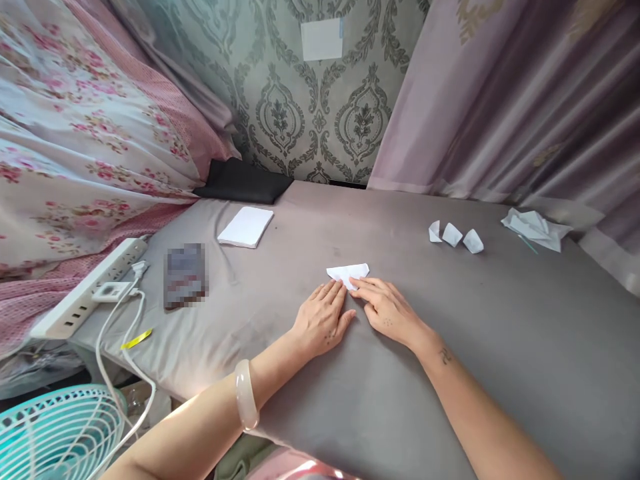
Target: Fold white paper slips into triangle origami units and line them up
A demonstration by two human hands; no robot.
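A small piece of folded white paper [348, 272] lies flat on the grey cloth-covered surface [400, 413]. My left hand [323, 319] rests palm down, its fingers stretched out and their tips on the paper's lower left edge. From the other side, my right hand [385, 308] reaches in with extended fingers, the fingertips touching the paper's lower right part. Both hands press on the paper without gripping it, and the fingertips hide its near corner.
Folded paper pieces [452, 235] stand at the right, before crumpled white sheets [535, 228]. A stack of white paper [246, 227] lies back left, near a black cloth [245, 181]. A blurred dark object [185, 277], a power strip [95, 287] with cables and a fan [60, 433] are left.
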